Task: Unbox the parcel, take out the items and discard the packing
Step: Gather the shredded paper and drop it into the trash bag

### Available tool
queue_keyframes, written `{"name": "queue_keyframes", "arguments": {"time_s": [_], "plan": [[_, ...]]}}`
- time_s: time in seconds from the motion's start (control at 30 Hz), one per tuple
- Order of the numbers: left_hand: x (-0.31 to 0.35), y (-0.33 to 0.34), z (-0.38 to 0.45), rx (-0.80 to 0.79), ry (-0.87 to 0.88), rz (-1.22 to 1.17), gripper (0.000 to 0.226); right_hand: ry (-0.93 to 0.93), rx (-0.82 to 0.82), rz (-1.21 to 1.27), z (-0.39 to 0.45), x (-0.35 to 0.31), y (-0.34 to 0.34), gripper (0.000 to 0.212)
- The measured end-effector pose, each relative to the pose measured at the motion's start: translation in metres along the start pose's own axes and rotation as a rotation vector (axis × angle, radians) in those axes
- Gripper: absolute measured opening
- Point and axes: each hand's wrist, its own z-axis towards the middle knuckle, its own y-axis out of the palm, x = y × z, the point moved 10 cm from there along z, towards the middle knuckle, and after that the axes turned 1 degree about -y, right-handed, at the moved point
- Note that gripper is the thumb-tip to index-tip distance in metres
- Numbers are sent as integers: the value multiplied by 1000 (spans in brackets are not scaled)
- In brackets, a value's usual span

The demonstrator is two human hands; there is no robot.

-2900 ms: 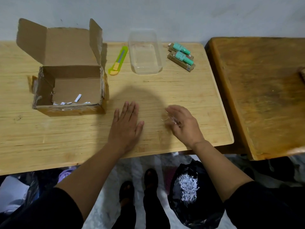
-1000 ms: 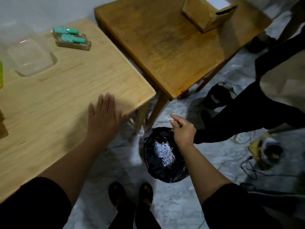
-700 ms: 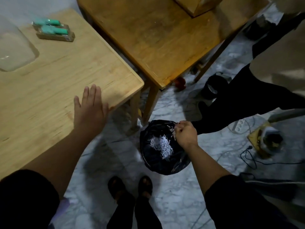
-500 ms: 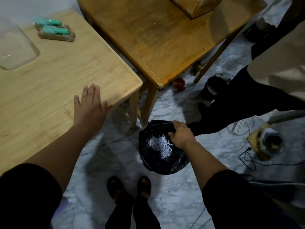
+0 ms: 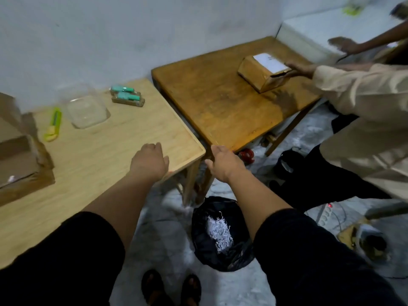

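Resting my left hand [image 5: 150, 162] palm-down near the right corner of the pale wooden surface [image 5: 106, 138], fingers loosely curled, holding nothing. My right hand [image 5: 223, 162] hangs in the air just past that corner, in front of the darker wooden surface [image 5: 220, 102], fingers relaxed and spread, also empty.

Opened brown cardboard box [image 5: 19, 162] sits at the left edge of the pale surface, only partly in view. Behind it: yellow-green utility knife [image 5: 53, 124], clear rectangular plastic container [image 5: 87, 110], then two teal items on brown card backing [image 5: 127, 98], side by side near the far edge.

Black plastic bin bag [image 5: 220, 235] on the marble floor below my right forearm, mouth open, white shredded paper filling [image 5: 219, 231] visible inside.

On the darker surface, a taped brown parcel with white label [image 5: 262, 71]; another person's hand [image 5: 299, 68] touches its right end, beige sleeve [image 5: 344, 85] behind it.
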Motion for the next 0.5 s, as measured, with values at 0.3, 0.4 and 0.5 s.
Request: {"name": "queue_keyframes", "arguments": {"time_s": [0.3, 0.4, 0.5], "plan": [[-67, -123, -38, 167, -144, 7, 52, -182, 117, -97, -8, -108, -84, 59], [-115, -147, -61, 210, -221, -10, 50, -268, 153, -124, -16, -163, -96, 61], [-174, -161, -87, 221, -327, -32, 51, -356, 159, -120, -22, -222, -96, 61]]}}
